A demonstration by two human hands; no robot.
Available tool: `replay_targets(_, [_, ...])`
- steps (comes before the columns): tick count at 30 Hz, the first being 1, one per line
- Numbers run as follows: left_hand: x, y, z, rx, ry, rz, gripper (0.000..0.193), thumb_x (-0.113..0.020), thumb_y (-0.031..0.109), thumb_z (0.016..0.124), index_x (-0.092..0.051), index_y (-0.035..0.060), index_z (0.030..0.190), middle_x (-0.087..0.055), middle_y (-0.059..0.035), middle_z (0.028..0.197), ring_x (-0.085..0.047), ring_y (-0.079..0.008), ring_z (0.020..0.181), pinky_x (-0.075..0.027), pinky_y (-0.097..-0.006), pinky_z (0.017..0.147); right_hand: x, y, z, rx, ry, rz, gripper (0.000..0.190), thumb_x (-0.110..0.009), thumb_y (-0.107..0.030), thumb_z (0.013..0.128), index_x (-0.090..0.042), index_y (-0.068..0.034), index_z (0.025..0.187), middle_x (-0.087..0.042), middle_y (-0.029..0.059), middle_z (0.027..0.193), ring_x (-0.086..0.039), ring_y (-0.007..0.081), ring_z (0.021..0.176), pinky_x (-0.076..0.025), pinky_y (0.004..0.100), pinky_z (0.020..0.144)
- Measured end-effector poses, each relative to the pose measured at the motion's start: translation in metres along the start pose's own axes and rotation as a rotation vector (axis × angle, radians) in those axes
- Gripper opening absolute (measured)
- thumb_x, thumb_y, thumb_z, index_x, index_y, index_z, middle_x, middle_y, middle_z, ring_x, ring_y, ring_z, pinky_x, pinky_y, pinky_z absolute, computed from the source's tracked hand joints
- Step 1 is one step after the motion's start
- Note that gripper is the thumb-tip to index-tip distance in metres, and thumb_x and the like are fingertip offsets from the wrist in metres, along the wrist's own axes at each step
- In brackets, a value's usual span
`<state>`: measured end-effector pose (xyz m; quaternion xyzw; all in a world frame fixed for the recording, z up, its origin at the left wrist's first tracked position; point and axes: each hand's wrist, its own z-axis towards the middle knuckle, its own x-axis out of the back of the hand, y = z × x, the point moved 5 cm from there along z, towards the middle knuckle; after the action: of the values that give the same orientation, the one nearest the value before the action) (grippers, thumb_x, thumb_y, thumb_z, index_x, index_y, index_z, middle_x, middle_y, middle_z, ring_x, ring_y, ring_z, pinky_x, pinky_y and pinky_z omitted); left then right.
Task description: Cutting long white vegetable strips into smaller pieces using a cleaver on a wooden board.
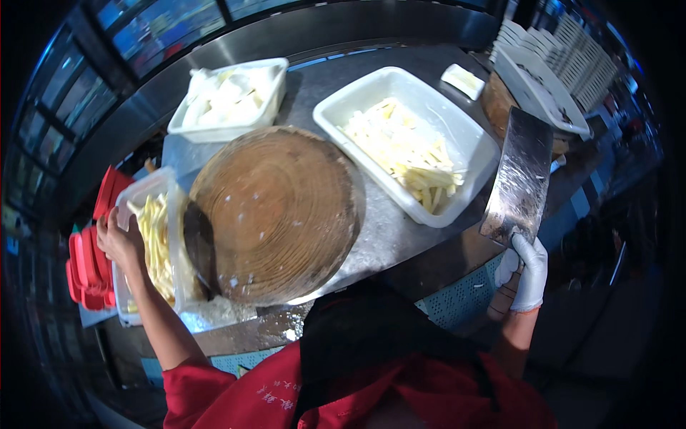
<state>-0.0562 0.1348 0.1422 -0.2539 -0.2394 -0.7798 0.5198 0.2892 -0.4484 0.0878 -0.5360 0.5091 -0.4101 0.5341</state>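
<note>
At the left, my left hand (119, 241) is at a clear plastic tub (174, 214) of pale yellow cut strips (155, 241), fingers spread at its far side; whether it grips the wall I cannot tell. Gloved in white, my right hand (528, 273) holds a broad cleaver (520, 177) by its handle, blade pointing away from me, right of the worktop. Between the hands lies a round wooden chopping block (273, 214) with small white bits on it. Right of the block, a large white tub (348, 142) contains more pale strips (402, 145).
A white tub (225, 131) heaped with whitish pieces stands behind the block. Red plastic containers (88, 263) are at the far left. At the back right are a small white dish (463, 81), a long white tray (541, 96) and stacked white baskets (573, 59).
</note>
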Motion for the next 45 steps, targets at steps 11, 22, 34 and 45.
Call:
replay_targets(11, [-0.032, 0.461, -0.163, -1.251, -0.76, -0.704, 0.068, -0.084, 0.014, 0.071, -0.058, 0.0073, 0.134, -0.053, -0.0178, 0.14, -0.042, -0.0377, 0.137, -0.038, -0.0425, 0.114, 0.096, 0.029, 0.015, -0.142, 0.181, 0.274, 0.019, -0.05, -0.006, 0.097, -0.057, 0.008, 0.106, -0.055, 0.0095, 0.052, -0.048, 0.0186, 0.034, -0.043, 0.0291, 0.034])
replay_targets(22, [-0.129, 0.615, -0.237, -1.545, -1.161, -0.232, 0.061, -0.064, 0.008, 0.087, -0.044, 0.0113, 0.144, -0.053, -0.0191, 0.133, -0.052, -0.0315, 0.126, -0.04, -0.0402, 0.11, 0.161, 0.067, 0.08, -0.215, 0.303, 0.308, 0.028, -0.054, -0.008, 0.097, -0.055, 0.01, 0.119, -0.059, 0.0108, 0.058, -0.047, 0.016, 0.034, -0.039, 0.0263, 0.033])
replay_targets(34, [-0.018, 0.435, -0.065, -0.937, -0.903, -0.587, 0.042, -0.068, 0.01, 0.09, -0.053, 0.0008, 0.128, -0.067, -0.0239, 0.101, -0.067, -0.0399, 0.091, -0.052, -0.0423, 0.08, 0.097, 0.021, 0.147, -0.311, -0.061, 0.214, 0.026, -0.05, -0.007, 0.09, -0.055, 0.01, 0.109, -0.048, 0.0044, 0.05, -0.045, 0.0149, 0.035, -0.04, 0.0266, 0.037])
replay_targets(45, [-0.003, 0.203, -0.159, -0.441, -0.749, -0.22, 0.066, -0.081, 0.031, 0.076, -0.056, 0.0121, 0.134, -0.056, -0.0155, 0.128, -0.053, -0.0382, 0.119, -0.044, -0.0477, 0.099, -0.078, 0.004, 0.15, -0.343, -0.768, -0.096, 0.018, -0.052, 0.0, 0.087, -0.059, 0.009, 0.101, -0.057, 0.0105, 0.056, -0.055, 0.0202, 0.04, -0.044, 0.0297, 0.042])
